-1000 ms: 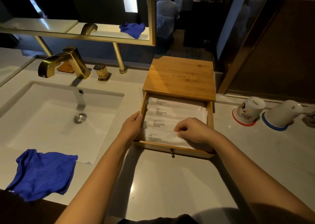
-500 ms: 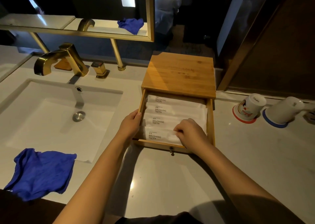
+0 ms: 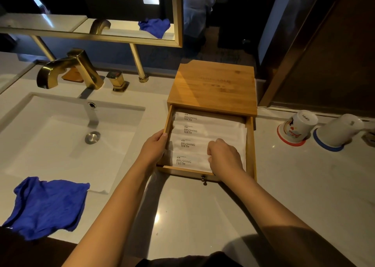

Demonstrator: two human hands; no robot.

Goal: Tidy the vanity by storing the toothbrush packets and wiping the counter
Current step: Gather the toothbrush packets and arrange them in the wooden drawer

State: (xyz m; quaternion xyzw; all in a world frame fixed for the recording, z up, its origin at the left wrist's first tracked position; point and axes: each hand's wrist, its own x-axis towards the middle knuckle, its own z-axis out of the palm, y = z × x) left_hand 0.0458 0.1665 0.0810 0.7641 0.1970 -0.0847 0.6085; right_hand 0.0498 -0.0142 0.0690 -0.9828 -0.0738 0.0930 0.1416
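Note:
A bamboo box [image 3: 213,86] stands on the white counter [image 3: 294,195] with its drawer [image 3: 251,145] pulled out toward me. Several white toothbrush packets [image 3: 203,128] marked BRUSHING TEETH lie in a row inside it. My left hand [image 3: 154,149] grips the drawer's left wall. My right hand [image 3: 224,157] rests curled on the right part of the two nearest packets, fingertips pressing them. A crumpled blue cloth [image 3: 46,203] lies on the counter's front left corner, away from both hands.
A white sink [image 3: 60,136] with a gold faucet [image 3: 69,70] fills the left. Two upturned cups on coasters [image 3: 298,128] [image 3: 338,132] stand right of the box. A gold-framed mirror [image 3: 101,13] hangs behind; a person sits in the room beyond.
The drawer has slid a little further into the box. My right hand has shifted slightly over the nearest packets; the left hand keeps its hold on the drawer's side.

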